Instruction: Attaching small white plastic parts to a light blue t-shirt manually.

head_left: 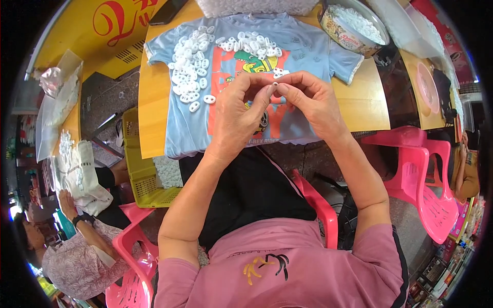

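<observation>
My left hand (pixel 237 110) and my right hand (pixel 314 102) meet over the middle of the table, thumbs and fingertips closed. Between them they pinch a small white plastic piece (pixel 275 84), mostly covered by the fingers. Beneath them a blue printed T-shirt (pixel 185 128) lies spread on the wooden table (pixel 154 118). A heap of white oval pieces with two holes (pixel 189 66) covers the shirt's left side. Beyond my hands lies a second group of such pieces (pixel 251 43), with a few more close to my fingers.
A round tin (pixel 341 33) of small whitish parts stands at the far right, beside a clear plastic bin (pixel 405 28). A yellow crate (pixel 134 159) is left of my legs. Pink chairs (pixel 436 205) stand nearby. Another person (pixel 84 251) sits at the left.
</observation>
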Motion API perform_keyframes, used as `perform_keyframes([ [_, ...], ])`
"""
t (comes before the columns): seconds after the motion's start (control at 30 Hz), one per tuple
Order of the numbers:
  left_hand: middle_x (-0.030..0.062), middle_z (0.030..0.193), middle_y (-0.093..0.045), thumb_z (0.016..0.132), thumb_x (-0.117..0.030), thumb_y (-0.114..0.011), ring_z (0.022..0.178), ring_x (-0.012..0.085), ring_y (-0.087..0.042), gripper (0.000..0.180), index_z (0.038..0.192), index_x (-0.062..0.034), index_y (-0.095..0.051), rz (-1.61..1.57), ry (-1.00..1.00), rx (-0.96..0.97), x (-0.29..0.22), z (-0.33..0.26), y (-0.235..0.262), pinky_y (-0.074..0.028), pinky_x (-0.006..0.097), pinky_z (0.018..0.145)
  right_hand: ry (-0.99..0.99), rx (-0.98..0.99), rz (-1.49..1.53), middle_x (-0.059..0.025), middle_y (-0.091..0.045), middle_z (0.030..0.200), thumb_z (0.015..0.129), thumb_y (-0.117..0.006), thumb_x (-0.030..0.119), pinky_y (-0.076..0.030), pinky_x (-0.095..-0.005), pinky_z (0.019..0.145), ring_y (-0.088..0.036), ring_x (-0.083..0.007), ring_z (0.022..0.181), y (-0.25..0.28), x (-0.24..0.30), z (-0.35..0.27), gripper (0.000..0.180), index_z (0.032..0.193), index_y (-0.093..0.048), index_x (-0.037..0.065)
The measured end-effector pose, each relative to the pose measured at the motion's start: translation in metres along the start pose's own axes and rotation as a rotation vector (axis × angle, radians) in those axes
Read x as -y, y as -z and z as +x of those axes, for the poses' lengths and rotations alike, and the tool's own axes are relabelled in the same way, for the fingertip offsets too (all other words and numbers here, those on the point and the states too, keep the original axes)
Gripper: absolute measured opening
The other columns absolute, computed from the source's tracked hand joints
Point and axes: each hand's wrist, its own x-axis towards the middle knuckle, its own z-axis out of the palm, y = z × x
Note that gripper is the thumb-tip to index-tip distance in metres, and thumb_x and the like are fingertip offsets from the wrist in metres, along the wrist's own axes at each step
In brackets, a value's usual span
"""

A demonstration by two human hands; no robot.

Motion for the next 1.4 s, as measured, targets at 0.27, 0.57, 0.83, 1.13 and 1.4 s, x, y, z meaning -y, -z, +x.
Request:
perform_keyframes([
  [0.27, 0.0068, 0.092, -0.067, 0.093, -0.005, -0.06, 0.08, 0.0105, -0.064, 0.014, 0.105, 0.002, -0.061, 0.114, 0.024, -0.035, 0.003, 0.001, 0.009, -0.051, 0.024, 0.071, 0.315, -0.089, -0.563, -0.0043, -0.067, 0.09, 0.09, -0.066, 0.006, -0.049, -0.0231, 0.068, -0.063, -0.0109, 0.079, 0.005, 0.01, -0.001, 0.014, 0.102, -0.066, 0.0],
  [0.57, 0.0064, 0.095, -0.066, 0.095, -0.006, -0.057, 0.081, 0.0102, -0.063, 0.015, 0.108, 0.0015, -0.06, -0.031, 0.105, -0.091, 0.01, -0.001, 0.01, -0.05, 0.024, 0.072, 0.652, 0.075, -1.005, -0.0125, -0.066, 0.094, 0.081, -0.068, 0.0, -0.051, -0.034, 0.066, -0.065, -0.026, 0.078, 0.004, 0.005, 0.008, 0.016, 0.097, -0.068, 0.001],
  [0.83, 0.0059, 0.095, -0.066, 0.095, -0.005, -0.056, 0.08, 0.0105, -0.064, 0.015, 0.108, 0.0015, -0.059, -0.112, 0.135, -0.11, 0.012, -0.001, 0.012, -0.051, 0.024, 0.071, 0.522, -0.019, -1.05, -0.0105, -0.066, 0.096, 0.086, -0.068, 0.013, -0.05, -0.0337, 0.068, -0.064, -0.0265, 0.08, 0.014, 0.015, 0.071, 0.015, 0.098, -0.069, 0.004],
  [1.13, 0.0076, 0.097, -0.066, 0.097, -0.006, -0.055, 0.083, 0.0113, -0.063, 0.016, 0.109, 0.002, -0.06, -0.09, 0.122, -0.092, 0.012, -0.002, 0.013, -0.051, 0.025, 0.074, 0.555, 0.017, -1.283, -0.0113, -0.064, 0.09, 0.088, -0.065, 0.021, -0.049, -0.0384, 0.071, -0.063, -0.0318, 0.082, 0.019, 0.007, 0.1, 0.018, 0.095, -0.069, 0.005],
  [1.4, 0.0074, 0.097, -0.066, 0.096, -0.004, -0.053, 0.081, 0.0113, -0.064, 0.015, 0.108, 0.0022, -0.058, -0.152, 0.112, -0.108, 0.014, -0.002, 0.016, -0.051, 0.024, 0.071, 0.508, -0.028, -1.141, -0.0111, -0.063, 0.089, 0.087, -0.066, 0.016, -0.049, -0.0355, 0.07, -0.062, -0.028, 0.078, 0.025, 0.017, 0.09, 0.015, 0.096, -0.068, 0.004],
])
